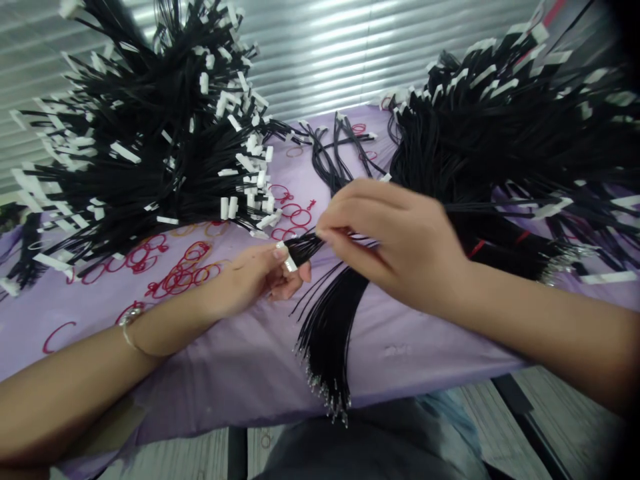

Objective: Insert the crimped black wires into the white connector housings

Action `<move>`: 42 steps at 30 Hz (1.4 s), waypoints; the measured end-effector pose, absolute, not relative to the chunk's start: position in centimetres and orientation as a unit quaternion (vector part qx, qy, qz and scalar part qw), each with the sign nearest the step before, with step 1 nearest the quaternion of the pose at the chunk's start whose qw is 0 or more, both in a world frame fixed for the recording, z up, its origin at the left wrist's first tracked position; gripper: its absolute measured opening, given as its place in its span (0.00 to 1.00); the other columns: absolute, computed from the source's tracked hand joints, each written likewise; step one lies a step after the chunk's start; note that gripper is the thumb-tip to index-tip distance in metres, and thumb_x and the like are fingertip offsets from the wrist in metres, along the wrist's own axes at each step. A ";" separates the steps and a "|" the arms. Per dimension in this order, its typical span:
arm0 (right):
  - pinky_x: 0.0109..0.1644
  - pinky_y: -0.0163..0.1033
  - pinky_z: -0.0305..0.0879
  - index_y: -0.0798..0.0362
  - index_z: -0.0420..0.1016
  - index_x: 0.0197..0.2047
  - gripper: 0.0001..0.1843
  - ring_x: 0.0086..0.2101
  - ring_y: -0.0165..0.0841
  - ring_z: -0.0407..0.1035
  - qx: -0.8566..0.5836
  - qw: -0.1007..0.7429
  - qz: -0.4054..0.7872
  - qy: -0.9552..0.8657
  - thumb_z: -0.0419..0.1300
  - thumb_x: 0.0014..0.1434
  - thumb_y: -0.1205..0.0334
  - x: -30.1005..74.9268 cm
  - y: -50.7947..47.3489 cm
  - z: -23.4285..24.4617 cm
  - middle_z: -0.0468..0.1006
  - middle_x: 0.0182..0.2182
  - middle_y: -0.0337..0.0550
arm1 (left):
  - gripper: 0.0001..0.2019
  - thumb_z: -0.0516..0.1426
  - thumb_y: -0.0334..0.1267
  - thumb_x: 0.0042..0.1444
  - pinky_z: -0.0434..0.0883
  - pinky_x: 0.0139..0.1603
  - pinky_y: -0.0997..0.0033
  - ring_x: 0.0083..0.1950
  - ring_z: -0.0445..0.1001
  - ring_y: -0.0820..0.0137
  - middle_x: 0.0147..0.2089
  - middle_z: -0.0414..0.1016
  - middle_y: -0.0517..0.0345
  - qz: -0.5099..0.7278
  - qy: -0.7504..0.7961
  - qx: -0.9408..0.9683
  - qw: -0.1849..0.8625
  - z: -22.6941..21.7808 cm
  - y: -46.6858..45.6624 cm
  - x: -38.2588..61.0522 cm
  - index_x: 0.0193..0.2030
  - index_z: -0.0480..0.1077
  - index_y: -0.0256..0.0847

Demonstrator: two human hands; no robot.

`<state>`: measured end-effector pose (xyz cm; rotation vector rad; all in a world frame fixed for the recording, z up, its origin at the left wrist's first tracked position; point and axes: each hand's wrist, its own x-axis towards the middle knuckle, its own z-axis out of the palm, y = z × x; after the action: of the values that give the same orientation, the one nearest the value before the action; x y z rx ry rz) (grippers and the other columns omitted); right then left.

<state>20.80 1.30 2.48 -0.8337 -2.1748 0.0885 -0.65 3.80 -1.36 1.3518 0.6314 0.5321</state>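
Between the thumb and fingers of my left hand [270, 273] is a white connector [287, 256] with black wires running out of it to the right. My right hand [395, 240] is closed, thumb and forefinger pinched together at those wires, just right of the connector. Whether it grips one wire or several I cannot make out. Below my right hand, a bundle of loose black wires [333, 333] with metal tips hangs toward the table's front edge. Thin black cables with small white ends lie just behind my right hand.
A tall heap of black cables with white connectors [165, 133] stands at the left, another heap [490, 140] at the right. Red rubber bands [180, 277] are scattered over the purple table cover [225, 360]. A shutter-like slatted wall [330, 53] rises behind.
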 end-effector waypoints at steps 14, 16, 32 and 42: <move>0.54 0.46 0.62 0.61 0.76 0.45 0.12 0.47 0.39 0.66 -0.240 0.158 0.205 -0.936 0.58 0.60 0.63 19.9 2.4 -0.7 0.73 0.45 0.52 | 0.13 0.58 0.35 0.59 0.72 0.40 0.70 0.34 0.73 0.72 0.38 0.76 0.53 0.417 0.270 0.663 0.560 -0.4 3.5 -1.3 0.51 0.73 0.41; 0.52 0.45 0.63 0.59 0.76 0.44 0.11 0.45 0.39 0.67 -0.245 0.123 0.240 -0.931 0.61 0.58 0.63 20.2 2.7 -0.3 0.74 0.42 0.50 | 0.20 0.58 0.32 0.58 0.72 0.44 0.68 0.37 0.74 0.72 0.42 0.78 0.53 0.399 0.257 0.687 0.550 0.3 3.2 -1.2 0.58 0.69 0.44; 0.42 0.35 0.61 0.57 0.73 0.40 0.06 0.37 0.29 0.65 -0.209 0.133 0.269 -0.931 0.55 0.63 0.65 20.5 2.2 0.8 0.74 0.35 0.41 | 0.10 0.56 0.40 0.61 0.65 0.41 0.71 0.38 0.71 0.67 0.35 0.75 0.53 0.311 0.418 0.842 0.138 1.2 5.3 -2.0 0.42 0.77 0.40; 0.42 0.33 0.61 0.59 0.70 0.32 0.05 0.35 0.27 0.63 -0.194 0.249 0.294 -0.902 0.54 0.58 0.73 19.9 1.1 1.0 0.70 0.33 0.43 | 0.12 0.56 0.40 0.60 0.69 0.40 0.69 0.40 0.77 0.62 0.40 0.80 0.47 0.249 0.382 0.890 -0.002 1.8 3.9 -2.0 0.45 0.77 0.37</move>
<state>19.85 1.05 0.98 -0.5271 -2.4574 0.8000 -2.01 3.89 1.85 2.7992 1.2002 0.7840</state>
